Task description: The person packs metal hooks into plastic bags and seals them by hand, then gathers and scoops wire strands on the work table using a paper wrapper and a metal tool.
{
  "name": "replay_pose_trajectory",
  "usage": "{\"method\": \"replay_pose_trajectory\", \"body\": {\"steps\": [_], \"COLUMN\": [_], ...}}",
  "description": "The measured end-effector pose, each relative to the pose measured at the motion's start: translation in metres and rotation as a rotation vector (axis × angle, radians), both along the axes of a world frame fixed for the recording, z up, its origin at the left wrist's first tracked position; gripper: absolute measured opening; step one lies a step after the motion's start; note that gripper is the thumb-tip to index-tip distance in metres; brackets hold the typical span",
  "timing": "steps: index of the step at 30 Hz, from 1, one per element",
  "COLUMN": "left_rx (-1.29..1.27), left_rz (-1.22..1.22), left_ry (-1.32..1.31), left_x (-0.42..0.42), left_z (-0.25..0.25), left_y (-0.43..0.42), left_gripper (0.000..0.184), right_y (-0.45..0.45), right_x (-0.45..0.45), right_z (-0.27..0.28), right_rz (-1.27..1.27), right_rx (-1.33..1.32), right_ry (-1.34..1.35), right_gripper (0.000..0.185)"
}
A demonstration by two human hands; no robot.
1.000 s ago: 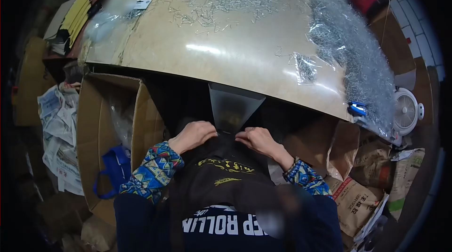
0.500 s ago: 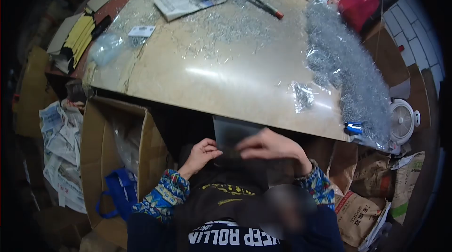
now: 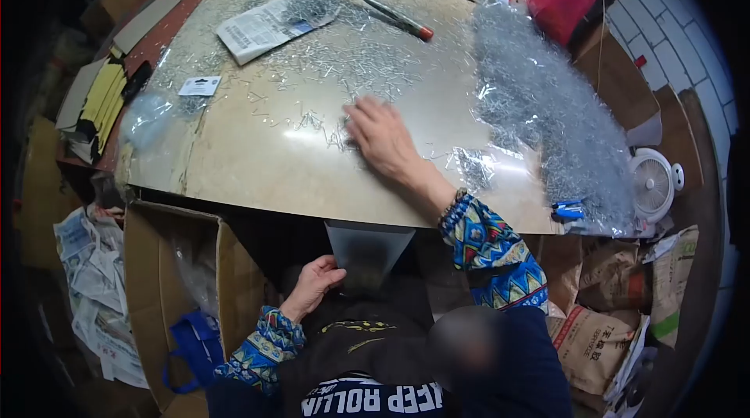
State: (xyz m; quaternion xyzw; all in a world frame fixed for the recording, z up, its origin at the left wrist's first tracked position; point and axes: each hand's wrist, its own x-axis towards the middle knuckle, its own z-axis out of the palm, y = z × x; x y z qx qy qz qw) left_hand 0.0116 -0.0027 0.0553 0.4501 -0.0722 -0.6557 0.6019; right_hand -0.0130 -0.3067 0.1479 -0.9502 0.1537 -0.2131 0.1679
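My right hand (image 3: 383, 141) rests palm down on the pale tabletop (image 3: 258, 156), fingers stretched out over loose, thin silvery wire pieces (image 3: 312, 121). Below the table's front edge, my left hand (image 3: 315, 287) is closed in a pinch. Its thumb and fingertip meet beside a translucent grey plastic sheet (image 3: 371, 250) that hangs from the edge over my lap. Whether the pinch holds the sheet or a tiny piece is not visible. More wire pieces are scattered over the middle of the table, with a large heap (image 3: 547, 129) along the right side.
A folded newspaper (image 3: 250, 31) and a dark stick with a red tip (image 3: 391, 16) lie at the back. A blue stapler-like object (image 3: 569, 211) and a white fan (image 3: 655, 183) stand right. An open cardboard box (image 3: 176, 262) is at lower left, brown paper sacks (image 3: 594, 344) at lower right.
My right hand has moved from beside the left hand over my lap up onto the tabletop. My left hand stays low, still pinched. The view has shifted slightly.
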Motion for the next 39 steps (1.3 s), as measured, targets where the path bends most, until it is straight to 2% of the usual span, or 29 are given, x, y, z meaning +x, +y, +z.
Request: {"method": "replay_pose_trajectory", "body": {"steps": [2, 3, 6, 9, 13, 14, 16, 17, 18, 20, 21, 22, 24, 26, 28, 29, 32, 33, 34, 36, 37, 39], "left_rx": [0.003, -0.013, -0.066, -0.087, -0.098, -0.116, -0.075, -0.082, -0.089, -0.159, -0.195, -0.13, -0.004, 0.065, -0.016, 0.021, 0.023, 0.028, 0.009, -0.034, -0.052, -0.067], "left_rz": [-0.071, -0.06, 0.007, 0.064, 0.012, -0.004, -0.001, -0.004, -0.006, -0.081, -0.114, -0.172, -0.275, -0.185, -0.281, -0.24, -0.283, -0.281, -0.305, -0.346, -0.381, -0.308], "left_ry": [0.088, 0.104, 0.18, 0.274, 0.294, 0.316, 0.293, 0.369, 0.444, 0.542, 0.587, 0.476, 0.256, 0.205, 0.114, 0.125, 0.082, 0.089, 0.101, 0.126, 0.19, 0.252], "left_x": [0.004, 0.003, -0.003, -0.013, -0.009, -0.006, -0.01, -0.01, -0.011, -0.013, -0.013, -0.013, -0.012, -0.014, -0.004, -0.004, 0.001, 0.001, 0.003, 0.005, 0.005, -0.005], "left_z": [-0.01, -0.018, -0.026, -0.027, -0.037, -0.057, -0.051, -0.047, -0.041, -0.019, -0.011, -0.016, -0.031, -0.047, -0.073, -0.053, -0.065, -0.064, -0.063, -0.058, -0.066, -0.03], "left_y": [0.002, 0.003, 0.004, 0.004, 0.012, 0.018, 0.014, 0.012, 0.009, 0.001, 0.0, 0.001, 0.002, 0.007, 0.015, 0.01, 0.009, 0.008, 0.008, 0.008, 0.011, 0.007], "left_gripper": [0.023, 0.023, 0.023, 0.022, 0.018, 0.017, 0.015, 0.025, 0.037, 0.037, 0.037, 0.036, 0.035, 0.016, 0.014, 0.014, 0.018, 0.019, 0.019, 0.019, 0.028, 0.034], "right_y": [-0.014, -0.016, -0.013, 0.002, 0.007, 0.006, 0.003, 0.005, 0.005, 0.011, 0.026, 0.042, 0.07, 0.091, 0.104, 0.11, 0.11, 0.109, 0.108, 0.107, 0.109, 0.113], "right_x": [-0.001, -0.001, -0.005, 0.009, 0.018, 0.009, -0.01, -0.013, -0.014, -0.013, -0.013, -0.013, -0.015, -0.03, -0.048, -0.058, -0.084, -0.089, -0.095, -0.104, -0.105, -0.111], "right_z": [-0.015, -0.016, -0.004, -0.003, -0.016, -0.014, -0.007, -0.007, -0.009, -0.016, -0.009, -0.01, -0.015, -0.014, -0.012, -0.004, 0.025, 0.042, 0.044, 0.059, 0.057, 0.046], "right_rz": [-0.147, -0.13, 0.045, 0.174, -0.08, -0.041, 0.031, 0.028, 0.041, 0.054, 0.081, 0.08, 0.045, 0.042, 0.05, 0.072, 0.238, 0.217, 0.194, 0.16, 0.202, 0.282], "right_rx": [-0.122, -0.123, 0.288, -0.065, -0.107, 0.103, 0.519, 0.518, 0.364, 0.068, 0.004, -0.081, -0.066, -0.043, 0.001, 0.03, 0.321, 0.557, 0.661, 0.664, 0.593, 0.445], "right_ry": [-0.055, -0.014, 0.026, -0.031, 0.054, 0.027, -0.014, -0.015, -0.044, -0.106, -0.042, -0.014, -0.037, -0.035, -0.016, 0.005, 0.108, 0.096, 0.011, 0.048, 0.079, 0.133], "right_gripper": [0.037, 0.04, 0.041, 0.044, 0.043, 0.043, 0.043, 0.042, 0.041, 0.041, 0.039, 0.039, 0.038, 0.038, 0.037, 0.036, 0.034, 0.029, 0.027, 0.024, 0.023, 0.02]}}
